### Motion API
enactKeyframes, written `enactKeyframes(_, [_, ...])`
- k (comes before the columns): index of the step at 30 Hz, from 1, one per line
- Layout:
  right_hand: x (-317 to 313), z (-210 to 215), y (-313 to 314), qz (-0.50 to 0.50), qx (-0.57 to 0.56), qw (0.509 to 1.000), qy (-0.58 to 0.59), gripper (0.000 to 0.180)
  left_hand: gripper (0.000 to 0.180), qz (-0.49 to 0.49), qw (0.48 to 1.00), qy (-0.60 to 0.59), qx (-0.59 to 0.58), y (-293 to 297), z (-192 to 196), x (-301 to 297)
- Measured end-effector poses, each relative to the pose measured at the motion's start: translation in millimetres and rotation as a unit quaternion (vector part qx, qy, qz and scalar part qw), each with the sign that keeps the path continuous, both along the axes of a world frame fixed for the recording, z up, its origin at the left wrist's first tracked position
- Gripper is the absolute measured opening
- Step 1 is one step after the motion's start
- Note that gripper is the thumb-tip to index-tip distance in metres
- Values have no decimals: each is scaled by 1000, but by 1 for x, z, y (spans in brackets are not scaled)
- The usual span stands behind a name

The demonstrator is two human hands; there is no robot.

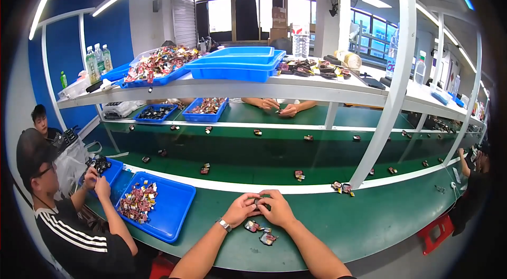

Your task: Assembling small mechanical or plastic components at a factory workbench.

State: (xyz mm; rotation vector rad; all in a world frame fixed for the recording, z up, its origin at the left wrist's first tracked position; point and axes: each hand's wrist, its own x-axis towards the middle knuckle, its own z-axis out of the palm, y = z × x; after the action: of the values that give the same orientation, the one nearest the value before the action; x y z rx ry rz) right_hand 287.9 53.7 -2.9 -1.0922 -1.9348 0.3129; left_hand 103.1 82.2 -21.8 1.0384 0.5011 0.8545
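My left hand [241, 210], with a metal-band watch at its wrist, meets my right hand [278, 209] above the green worktop [338, 226]. Both sets of fingers close around a small dark piece [257, 202], mostly covered by the fingertips, so its kind is unclear. Just below my hands lie small assemblies with dark casings and reddish and silvery parts: one assembly [252, 225] beside my left wrist, and another assembly [268, 238] nearer me. Past my right hand, a few similar pieces [343, 188] rest at the white rail.
A blue tray [182, 201] of reddish parts stands at left, beside a co-worker [79, 221] handling dark parts. Small units ride the dark green belt [274, 155] beyond the rail. A white post [388, 94] rises at right; loaded blue trays [232, 71] occupy the overhead shelf.
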Motion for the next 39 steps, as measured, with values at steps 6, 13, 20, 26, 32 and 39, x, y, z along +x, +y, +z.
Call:
enactKeyframes(6, [4,1,-2,30,-23,999,9,9,30,11,999,24,-21,2,-5,-1])
enactKeyframes(13, [3,-2,-2,50,-43,997,34,11,26,16,1000,12,-8,0,-4,0])
enactKeyframes(20, [-4,-5,-3,0,-5,999,39,12,24,11,999,-9,-32,2,-4,-1])
enactKeyframes(26, [-11,-5,-6,-17,-2,998,53,13,24,11,999,-15,-31,2,-6,-2])
enactKeyframes(32, [-13,-11,-6,-24,-26,997,74,14,24,11,999,-22,-26,2,-6,-1])
enactKeyframes(39, [-19,-6,-8,-30,31,995,88,17,21,20,997,-72,-14,0,-7,-1])
